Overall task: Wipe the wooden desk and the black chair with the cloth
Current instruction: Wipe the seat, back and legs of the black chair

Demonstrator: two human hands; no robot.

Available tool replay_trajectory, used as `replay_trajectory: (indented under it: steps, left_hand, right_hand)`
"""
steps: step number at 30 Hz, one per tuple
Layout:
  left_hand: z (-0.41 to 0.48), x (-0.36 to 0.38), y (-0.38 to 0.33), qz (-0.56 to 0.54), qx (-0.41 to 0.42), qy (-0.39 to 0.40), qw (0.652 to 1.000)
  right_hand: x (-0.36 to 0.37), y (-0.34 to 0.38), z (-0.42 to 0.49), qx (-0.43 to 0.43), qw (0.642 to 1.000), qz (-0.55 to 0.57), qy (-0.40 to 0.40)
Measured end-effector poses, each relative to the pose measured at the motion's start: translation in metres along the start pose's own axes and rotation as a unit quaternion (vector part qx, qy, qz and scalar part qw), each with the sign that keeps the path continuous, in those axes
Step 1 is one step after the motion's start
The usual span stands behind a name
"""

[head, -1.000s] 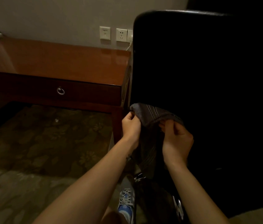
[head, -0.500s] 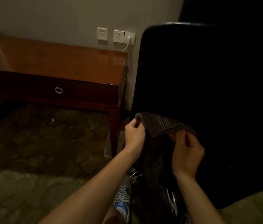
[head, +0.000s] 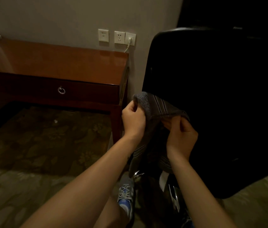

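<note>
Grey cloth point(head: 156, 107): striped, held up between both hands in front of the black chair's near-left edge; its lower folds hung into shadow and were hard to make out.
Black chair point(head: 212, 96): filled the right side; its back merged with the dark, and its base was mostly hidden behind the arms and cloth.
Wooden desk point(head: 56, 61): stood far left against the wall, cut off at the left edge, well apart from the cloth.
Left hand point(head: 134, 120): raised, fingers curled closed, pinching the cloth's left top corner.
Right hand point(head: 181, 137): raised just beside it, thumb and fingers gripping the cloth's top hem.
Shoe point(head: 125, 199): blue and white, partly hidden by the left forearm.
</note>
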State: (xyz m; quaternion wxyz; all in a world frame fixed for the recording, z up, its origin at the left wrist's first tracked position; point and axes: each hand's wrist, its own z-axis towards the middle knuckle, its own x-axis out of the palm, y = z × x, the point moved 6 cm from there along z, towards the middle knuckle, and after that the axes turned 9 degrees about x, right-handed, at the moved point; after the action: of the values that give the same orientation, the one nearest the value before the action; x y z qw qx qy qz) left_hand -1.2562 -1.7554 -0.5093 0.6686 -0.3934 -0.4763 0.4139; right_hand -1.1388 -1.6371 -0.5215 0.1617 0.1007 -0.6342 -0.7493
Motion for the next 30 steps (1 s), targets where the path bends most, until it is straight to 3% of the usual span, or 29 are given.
replay_trajectory:
  steps: [11, 16, 30]
  left_hand:
    - [-0.013, -0.034, 0.107, 0.037, -0.09, 0.015, 0.995]
    - [-0.025, -0.046, 0.152, 0.047, -0.17, 0.04, 0.984]
    - [-0.035, -0.042, 0.144, 0.032, -0.195, 0.115, 0.974]
  right_hand:
    - [-0.013, -0.066, -0.009, -0.026, 0.995, -0.085, 0.045]
    - [-0.019, -0.105, -0.012, 0.019, 0.992, -0.113, 0.049]
    - [-0.033, -0.095, -0.016, 0.027, 0.99, -0.136, 0.017]
